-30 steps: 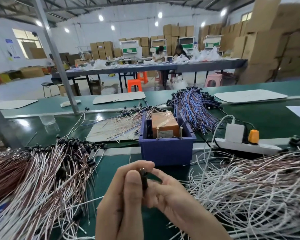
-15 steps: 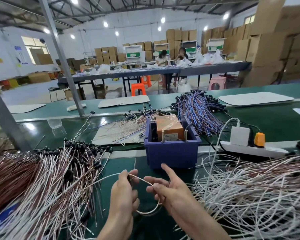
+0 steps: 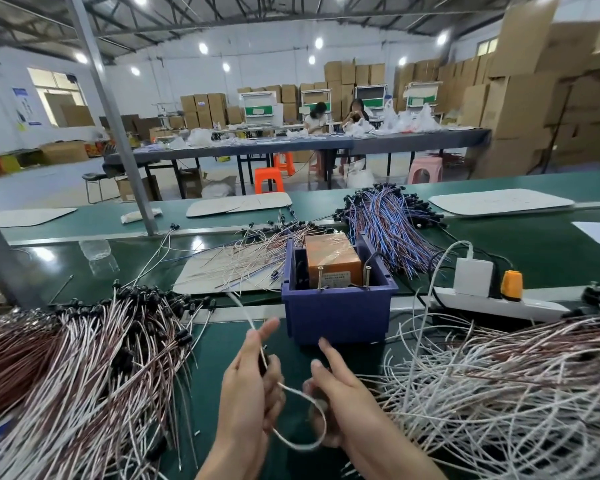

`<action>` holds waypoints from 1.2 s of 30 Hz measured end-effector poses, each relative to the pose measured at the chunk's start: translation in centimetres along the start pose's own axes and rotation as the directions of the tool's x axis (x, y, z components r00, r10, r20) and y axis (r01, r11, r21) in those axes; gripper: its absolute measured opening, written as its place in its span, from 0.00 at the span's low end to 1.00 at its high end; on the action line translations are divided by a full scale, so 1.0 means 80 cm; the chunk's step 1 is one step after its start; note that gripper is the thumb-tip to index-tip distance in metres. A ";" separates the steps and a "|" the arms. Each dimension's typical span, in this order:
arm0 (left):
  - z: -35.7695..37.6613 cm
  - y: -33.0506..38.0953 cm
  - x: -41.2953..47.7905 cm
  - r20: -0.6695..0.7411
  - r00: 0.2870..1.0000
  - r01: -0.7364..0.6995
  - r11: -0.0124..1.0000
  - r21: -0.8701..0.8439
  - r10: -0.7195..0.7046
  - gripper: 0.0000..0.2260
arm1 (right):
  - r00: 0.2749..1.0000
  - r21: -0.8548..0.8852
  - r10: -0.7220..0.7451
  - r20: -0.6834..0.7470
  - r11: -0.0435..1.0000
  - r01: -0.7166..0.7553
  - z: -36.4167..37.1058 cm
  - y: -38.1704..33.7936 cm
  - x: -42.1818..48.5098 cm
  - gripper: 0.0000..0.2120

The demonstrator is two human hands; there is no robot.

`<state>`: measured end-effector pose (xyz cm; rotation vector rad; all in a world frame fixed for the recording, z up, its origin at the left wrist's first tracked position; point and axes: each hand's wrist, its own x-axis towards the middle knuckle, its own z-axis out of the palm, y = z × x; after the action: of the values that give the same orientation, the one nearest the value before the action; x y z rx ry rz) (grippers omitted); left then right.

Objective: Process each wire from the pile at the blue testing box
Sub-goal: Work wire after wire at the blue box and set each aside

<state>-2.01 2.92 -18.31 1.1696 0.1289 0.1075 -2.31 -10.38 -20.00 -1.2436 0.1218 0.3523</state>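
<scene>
Low centre, the left hand (image 3: 246,386) pinches a light, springy white wire (image 3: 297,391); whether the right hand (image 3: 343,407) has a grip on its loop is unclear. It is probably best held near its ends.

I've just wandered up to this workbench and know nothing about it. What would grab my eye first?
The heaps of wires: a pink-and-white pile on the left and a tangled white pile on the right, both spread over the green bench. Between them stands the blue testing box with an orange block inside. Just in front, the left hand grips a white wire that loops toward the right hand.
</scene>
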 end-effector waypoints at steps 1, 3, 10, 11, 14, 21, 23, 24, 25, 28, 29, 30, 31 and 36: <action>0.004 -0.003 -0.002 0.010 1.000 -0.010 0.999 0.047 0.010 0.16 | 1.000 -0.022 0.011 -0.021 1.000 -0.011 -0.001 0.001 0.002 0.24; 0.010 -0.007 -0.005 0.014 1.000 -0.024 0.994 0.109 0.023 0.17 | 0.999 -0.012 0.017 -0.048 1.000 -0.018 0.000 0.000 0.005 0.23; 0.009 -0.010 -0.006 -0.010 0.990 -0.137 0.976 0.170 0.140 0.18 | 0.995 0.220 0.075 -0.059 0.974 -0.060 0.004 -0.006 0.007 0.12; 0.008 -0.011 -0.006 -0.022 0.986 -0.161 0.971 0.176 0.167 0.17 | 0.997 0.165 0.074 -0.032 0.984 -0.067 0.004 -0.006 0.006 0.12; 0.009 -0.015 -0.005 -0.045 0.983 -0.171 0.980 0.099 0.177 0.16 | 0.997 0.066 0.067 0.023 0.995 -0.069 0.005 -0.005 0.002 0.13; 0.007 -0.010 -0.005 0.031 0.992 -0.118 0.992 -0.047 0.119 0.13 | 0.996 -0.051 -0.057 0.065 0.997 0.061 -0.001 -0.004 -0.001 0.15; 0.008 -0.012 -0.007 0.102 0.993 -0.071 0.997 0.041 0.067 0.13 | 0.990 -0.038 -0.130 0.058 0.991 0.132 -0.004 -0.002 0.001 0.18; 0.010 -0.013 -0.009 0.147 0.989 -0.045 0.993 0.113 0.029 0.14 | 0.985 -0.030 -0.160 0.058 0.986 0.162 -0.005 -0.002 0.002 0.19; 0.011 -0.015 -0.011 0.191 0.982 -0.025 0.982 0.189 -0.012 0.15 | 0.982 -0.027 -0.181 0.052 0.983 0.182 -0.006 -0.003 0.002 0.20; 0.017 -0.024 -0.018 0.304 0.949 -0.037 0.922 0.387 -0.089 0.12 | 0.973 -0.036 -0.226 -0.040 0.974 0.224 -0.005 -0.004 0.002 0.19; 0.018 -0.025 -0.019 0.335 0.937 -0.058 0.903 0.426 -0.098 0.12 | 0.969 -0.047 -0.240 -0.064 0.970 0.237 -0.006 -0.005 0.003 0.18; 0.018 -0.025 -0.020 0.355 0.929 -0.076 0.889 0.452 -0.101 0.12 | 0.966 -0.055 -0.250 -0.069 0.968 0.247 -0.007 -0.004 0.004 0.17; 0.019 -0.024 -0.020 0.366 0.925 -0.087 0.879 0.468 -0.104 0.12 | 0.964 -0.057 -0.258 -0.066 0.965 0.254 -0.008 -0.005 0.004 0.16; 0.021 -0.018 -0.028 0.443 0.890 -0.141 0.859 0.492 -0.107 0.12 | 0.952 -0.072 -0.293 -0.091 0.955 0.287 -0.014 -0.008 0.002 0.16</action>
<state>-3.91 0.49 -18.92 1.7042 -0.2939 -0.2057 -1.87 -11.55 -19.83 -1.3158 0.0135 0.0377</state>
